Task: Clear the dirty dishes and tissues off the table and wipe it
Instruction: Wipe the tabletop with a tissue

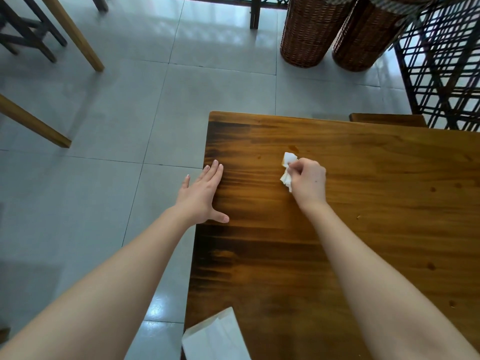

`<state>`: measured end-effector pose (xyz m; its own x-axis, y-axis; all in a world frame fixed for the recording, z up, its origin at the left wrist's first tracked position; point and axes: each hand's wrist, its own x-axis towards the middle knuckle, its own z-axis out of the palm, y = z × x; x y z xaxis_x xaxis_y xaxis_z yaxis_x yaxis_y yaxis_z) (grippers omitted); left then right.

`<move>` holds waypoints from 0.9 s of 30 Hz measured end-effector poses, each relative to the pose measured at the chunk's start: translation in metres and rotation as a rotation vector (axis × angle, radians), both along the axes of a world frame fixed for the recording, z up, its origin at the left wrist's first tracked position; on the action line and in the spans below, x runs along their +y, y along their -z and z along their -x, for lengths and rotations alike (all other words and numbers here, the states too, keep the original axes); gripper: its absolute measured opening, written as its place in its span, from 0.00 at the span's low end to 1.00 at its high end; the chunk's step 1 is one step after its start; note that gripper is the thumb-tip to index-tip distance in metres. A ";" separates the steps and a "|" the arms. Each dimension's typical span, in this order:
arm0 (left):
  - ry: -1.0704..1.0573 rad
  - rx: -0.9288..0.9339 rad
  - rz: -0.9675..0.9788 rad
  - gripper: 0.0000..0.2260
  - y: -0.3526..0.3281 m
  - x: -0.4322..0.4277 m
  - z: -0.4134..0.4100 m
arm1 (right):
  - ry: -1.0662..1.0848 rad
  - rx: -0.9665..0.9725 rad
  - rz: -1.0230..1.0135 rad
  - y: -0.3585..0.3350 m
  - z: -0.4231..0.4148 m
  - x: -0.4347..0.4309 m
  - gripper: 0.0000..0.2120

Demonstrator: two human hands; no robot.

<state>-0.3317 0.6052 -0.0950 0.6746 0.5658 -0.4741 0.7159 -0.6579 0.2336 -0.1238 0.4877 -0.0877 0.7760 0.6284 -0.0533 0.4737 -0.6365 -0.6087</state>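
A dark brown wooden table (363, 229) fills the right half of the view. My right hand (309, 179) grips a crumpled white tissue (287, 167) and holds it against the tabletop, just below a small wet stain (293, 147). My left hand (205, 189) lies flat with straight fingers on the table's left edge, thumb spread out. A few crumbs (358, 217) dot the wood to the right of my right arm.
A white paper bag (215, 336) lies at the table's near left corner. Two wicker baskets (311, 32) stand on the tiled floor beyond the table, beside a black lattice screen (441, 61). A bench (387, 119) sits behind the far edge. Wooden table legs (75, 35) stand at the left.
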 end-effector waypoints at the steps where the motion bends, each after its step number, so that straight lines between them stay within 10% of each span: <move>1: -0.002 0.001 -0.004 0.57 0.000 0.000 0.000 | -0.024 -0.007 0.004 0.000 0.005 -0.001 0.07; 6: -0.029 -0.024 0.011 0.57 0.004 0.002 0.000 | -0.312 -0.054 -0.038 0.007 0.079 0.004 0.06; 19: -0.055 -0.099 0.061 0.57 0.006 0.004 0.006 | -0.065 -0.006 -0.033 0.009 -0.015 0.048 0.09; 27: -0.072 -0.104 0.062 0.57 0.011 0.005 0.006 | -0.337 -0.043 -0.064 0.012 0.085 0.018 0.06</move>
<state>-0.3373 0.6100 -0.1057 0.6810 0.5860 -0.4391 0.7302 -0.5879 0.3481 -0.2088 0.5054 -0.1000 0.5249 0.8508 0.0223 0.6768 -0.4014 -0.6172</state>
